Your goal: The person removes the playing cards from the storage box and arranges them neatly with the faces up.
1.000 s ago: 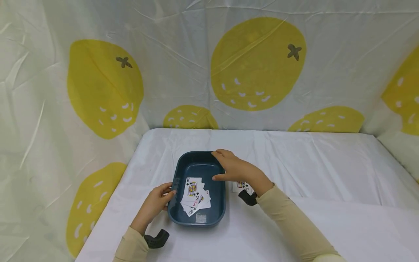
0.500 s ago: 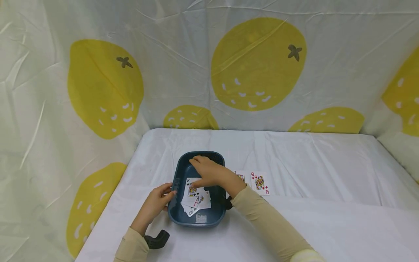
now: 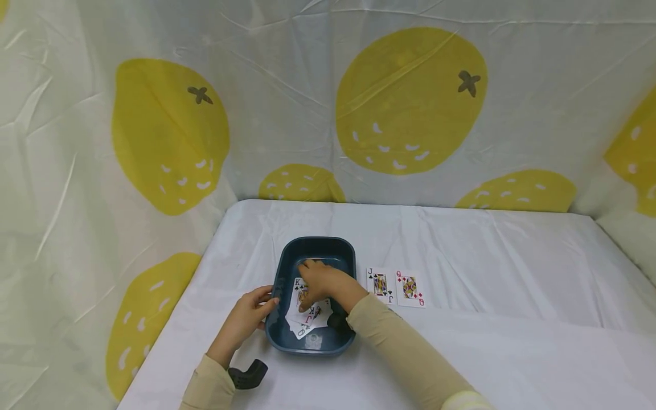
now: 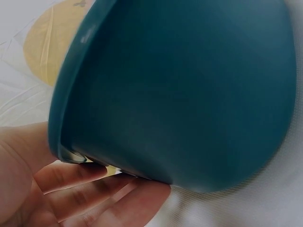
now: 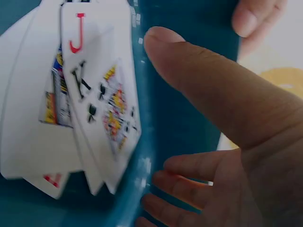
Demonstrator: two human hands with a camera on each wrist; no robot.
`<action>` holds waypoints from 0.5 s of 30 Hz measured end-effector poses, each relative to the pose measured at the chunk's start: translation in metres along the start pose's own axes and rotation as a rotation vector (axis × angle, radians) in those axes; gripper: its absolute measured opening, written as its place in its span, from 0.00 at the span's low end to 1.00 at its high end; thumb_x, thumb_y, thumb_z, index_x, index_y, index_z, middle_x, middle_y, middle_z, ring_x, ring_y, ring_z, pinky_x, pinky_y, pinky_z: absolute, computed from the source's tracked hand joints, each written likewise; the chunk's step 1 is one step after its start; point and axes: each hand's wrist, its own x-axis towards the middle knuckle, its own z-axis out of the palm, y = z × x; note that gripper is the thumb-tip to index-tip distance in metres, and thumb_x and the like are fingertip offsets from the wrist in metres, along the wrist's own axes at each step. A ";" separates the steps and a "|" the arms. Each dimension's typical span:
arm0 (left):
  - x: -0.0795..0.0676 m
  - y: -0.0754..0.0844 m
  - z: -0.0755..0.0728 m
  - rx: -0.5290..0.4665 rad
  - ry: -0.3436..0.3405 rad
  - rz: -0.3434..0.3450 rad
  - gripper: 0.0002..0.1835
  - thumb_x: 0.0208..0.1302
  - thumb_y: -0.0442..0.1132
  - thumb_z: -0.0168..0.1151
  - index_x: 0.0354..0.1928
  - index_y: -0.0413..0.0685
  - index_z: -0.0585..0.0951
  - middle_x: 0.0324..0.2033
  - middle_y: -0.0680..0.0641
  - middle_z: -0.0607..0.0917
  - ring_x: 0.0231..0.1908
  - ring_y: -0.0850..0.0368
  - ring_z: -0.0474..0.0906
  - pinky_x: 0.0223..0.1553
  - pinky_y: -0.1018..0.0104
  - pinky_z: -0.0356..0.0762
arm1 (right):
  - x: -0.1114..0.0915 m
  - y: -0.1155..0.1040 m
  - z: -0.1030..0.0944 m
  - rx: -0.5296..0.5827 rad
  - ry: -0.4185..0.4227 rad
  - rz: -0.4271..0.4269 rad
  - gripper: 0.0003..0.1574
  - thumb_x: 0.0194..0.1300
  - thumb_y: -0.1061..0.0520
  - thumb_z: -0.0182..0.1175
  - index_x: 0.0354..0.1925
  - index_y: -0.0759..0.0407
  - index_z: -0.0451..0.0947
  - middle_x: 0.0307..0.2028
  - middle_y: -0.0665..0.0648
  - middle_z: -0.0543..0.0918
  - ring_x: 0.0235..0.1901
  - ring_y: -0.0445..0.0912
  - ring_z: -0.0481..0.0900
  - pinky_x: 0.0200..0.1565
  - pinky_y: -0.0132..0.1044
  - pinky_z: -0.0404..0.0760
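Observation:
A dark blue plastic tub (image 3: 292, 343) stands on the white-covered table with several playing cards (image 5: 102, 94) overlapping inside it, a king of clubs on top. My left hand (image 3: 245, 320) grips the tub's left side, thumb over the rim and the other fingers against the outer wall (image 4: 189, 118). Reaching in from the right, my right hand (image 3: 324, 285) hovers over the cards and hides part of them. In the right wrist view its thumb (image 5: 189, 56) and fingers are spread beside the king, with nothing between them.
Right of the tub lie a jack of clubs (image 3: 380, 286) and a queen of diamonds (image 3: 410, 288), face up side by side. A lemon-print cloth (image 3: 287, 114) hangs behind the table and along its left side.
My right hand has moved left from the tub's right rim to over the cards inside it, uncovering the jack and queen on the table. The left hand keeps its grip.

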 end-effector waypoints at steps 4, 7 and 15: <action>0.000 0.001 0.001 -0.002 -0.007 0.003 0.20 0.61 0.38 0.57 0.55 0.40 0.73 0.43 0.41 0.80 0.33 0.53 0.78 0.23 0.62 0.77 | 0.002 0.000 0.007 -0.027 -0.025 0.036 0.59 0.38 0.38 0.71 0.63 0.62 0.60 0.59 0.58 0.63 0.56 0.52 0.64 0.56 0.45 0.64; 0.000 0.001 0.001 -0.003 -0.006 0.004 0.20 0.61 0.38 0.57 0.55 0.41 0.73 0.43 0.41 0.80 0.34 0.52 0.78 0.23 0.62 0.77 | 0.003 -0.001 0.010 -0.058 -0.038 0.057 0.61 0.35 0.36 0.72 0.62 0.62 0.61 0.57 0.58 0.64 0.52 0.50 0.65 0.54 0.43 0.66; 0.000 -0.001 0.001 -0.010 0.002 -0.002 0.20 0.60 0.38 0.58 0.55 0.41 0.73 0.42 0.42 0.80 0.34 0.52 0.78 0.23 0.62 0.77 | 0.003 -0.004 0.014 -0.149 -0.033 0.069 0.59 0.33 0.36 0.73 0.60 0.62 0.64 0.50 0.57 0.65 0.45 0.47 0.64 0.51 0.40 0.68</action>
